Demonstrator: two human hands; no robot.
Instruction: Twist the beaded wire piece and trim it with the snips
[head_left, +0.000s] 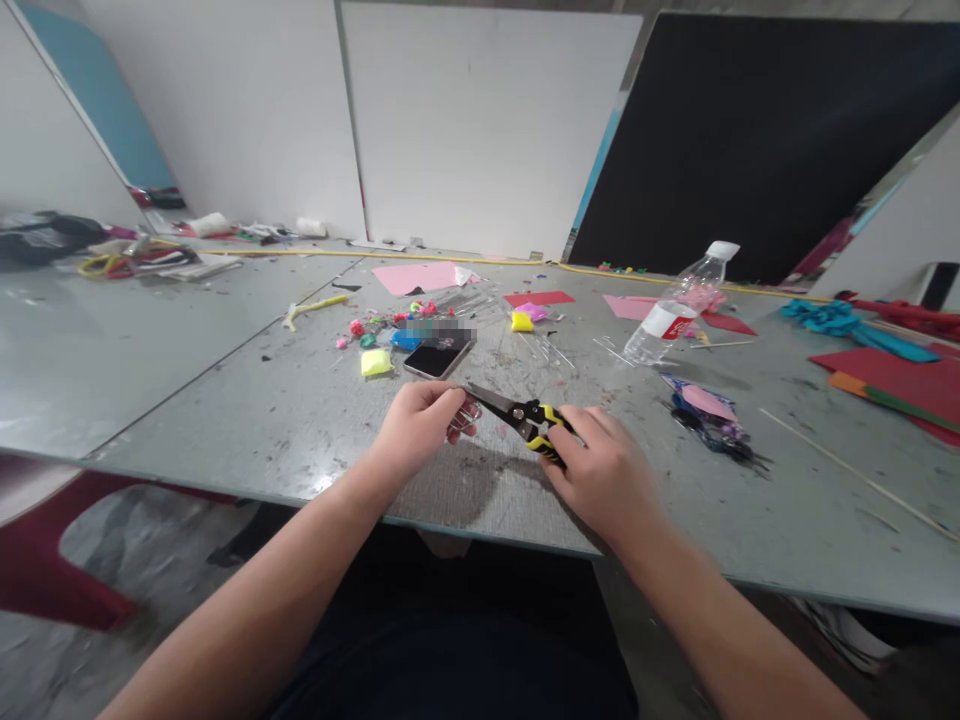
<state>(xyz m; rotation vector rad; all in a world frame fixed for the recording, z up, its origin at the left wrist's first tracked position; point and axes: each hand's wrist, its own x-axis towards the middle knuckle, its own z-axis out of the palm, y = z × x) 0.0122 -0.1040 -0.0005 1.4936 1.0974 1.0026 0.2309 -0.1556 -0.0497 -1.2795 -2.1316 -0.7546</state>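
My right hand [604, 470] is closed around the black and yellow handles of a pair of shears [519, 412]. The shears point left, their tips close to the fingertips of my left hand [424, 420]. That hand is pinched, with thin shiny loops of what looks like silver wire [470, 412] showing at its fingers; the rest of it is hidden. Both hands are over the front part of the table. Just beyond the left hand lies a phone [437, 357] with a dark screen, beside a yellow packet [376, 362].
A tilted-looking water bottle [664, 325] stands at the right, behind a dark bundle with a pink oval piece [709, 403]. Red sheets [892, 385] and a long thin stick [855, 470] lie farther right. Small pink beads [356, 327] and pink paper [420, 277] are scattered behind the phone.
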